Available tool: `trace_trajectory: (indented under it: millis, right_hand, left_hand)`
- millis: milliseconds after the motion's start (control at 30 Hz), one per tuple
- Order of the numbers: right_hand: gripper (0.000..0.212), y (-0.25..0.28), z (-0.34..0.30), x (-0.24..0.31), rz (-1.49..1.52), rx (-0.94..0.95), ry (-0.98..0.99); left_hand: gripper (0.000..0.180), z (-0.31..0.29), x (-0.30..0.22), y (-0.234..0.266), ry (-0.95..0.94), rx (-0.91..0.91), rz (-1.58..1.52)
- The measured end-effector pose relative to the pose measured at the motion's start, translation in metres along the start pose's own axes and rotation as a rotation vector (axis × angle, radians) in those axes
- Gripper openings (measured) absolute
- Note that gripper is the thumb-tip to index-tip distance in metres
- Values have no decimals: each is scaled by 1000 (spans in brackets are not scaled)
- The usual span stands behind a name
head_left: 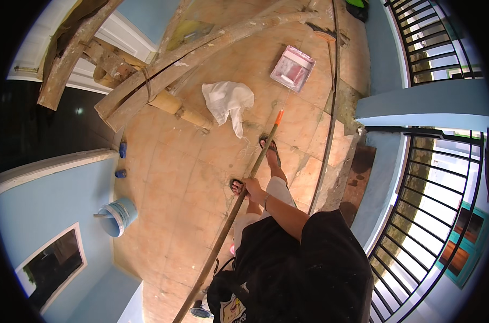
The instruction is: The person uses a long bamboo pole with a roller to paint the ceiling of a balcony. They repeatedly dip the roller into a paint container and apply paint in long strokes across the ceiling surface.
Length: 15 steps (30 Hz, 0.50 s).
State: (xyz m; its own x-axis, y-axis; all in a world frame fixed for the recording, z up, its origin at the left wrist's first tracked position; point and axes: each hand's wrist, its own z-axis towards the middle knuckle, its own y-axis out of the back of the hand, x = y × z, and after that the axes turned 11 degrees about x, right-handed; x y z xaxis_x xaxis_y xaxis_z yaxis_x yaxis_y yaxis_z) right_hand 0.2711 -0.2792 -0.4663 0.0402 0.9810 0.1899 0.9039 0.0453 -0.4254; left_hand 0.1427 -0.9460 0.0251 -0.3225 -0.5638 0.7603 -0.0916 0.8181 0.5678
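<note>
One long pole [217,245] slants across the floor [163,215], its long axis running from the lower edge, left of the person's body, up and to the right. Its orange end [279,117] points away from the person, toward the single paint tray [293,68], which is smeared pale pink and white.

The right hand [252,189] is wrapped around the pole about midway along the part that shows, just above the feet; a thin band [266,201] circles that wrist. The left hand cannot be made out, so its state cannot be told.

Two dark sandals [271,151] are on the feet, one either side of the pole. Left of the tray lies one crumpled white cloth [228,102], near several wooden beams [201,46]. Two blue slippers [122,149] and one blue bucket [117,217] stand along the left wall [56,202].
</note>
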Motion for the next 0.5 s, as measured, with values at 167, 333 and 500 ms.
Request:
trace_trajectory:
  millis: [167, 333, 500]
  right_hand:
    - [14, 4, -3, -6, -71, 28, 1]
    - [16, 28, 28, 16, -81, -71, 23]
    - [15, 75, 79, 83, -33, -173, 4]
  left_hand:
    - [3, -6, -3, -6, 52, 92, -39]
    - [5, -14, -43, 11, 19, 167, -106]
    - [12, -23, -111, 54, -23, 227, -131]
